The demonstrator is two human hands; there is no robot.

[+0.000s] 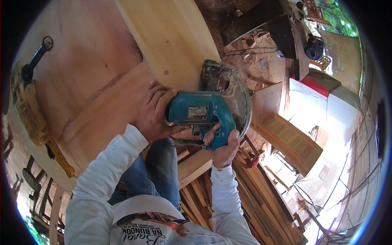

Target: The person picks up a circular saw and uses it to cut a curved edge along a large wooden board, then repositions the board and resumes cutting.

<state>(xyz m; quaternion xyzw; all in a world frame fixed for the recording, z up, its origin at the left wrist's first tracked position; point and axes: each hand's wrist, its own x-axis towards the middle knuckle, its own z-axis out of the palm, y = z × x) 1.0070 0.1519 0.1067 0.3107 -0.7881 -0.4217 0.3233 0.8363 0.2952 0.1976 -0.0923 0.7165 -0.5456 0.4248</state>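
A teal circular saw (190,102) with a dusty metal blade guard (241,98) lies across the near end of a pale wooden board (171,34). My left hand (156,113) is closed round the rear end of its motor housing, thumb below and fingers on top. With my right hand (224,151) I grip the saw's rear handle, fingers wrapped through the loop. The blade's contact with the wood is hidden under the guard and body. Beneath the board spreads a wide reddish wooden tabletop (77,69).
A yellow power tool (38,118) with a black side handle lies on the tabletop's left edge. Stacked timber strips (257,200) lie at lower right. A wooden panel (292,141) stands further right. Wood scraps and a dark cable (253,51) are on the ground beyond.
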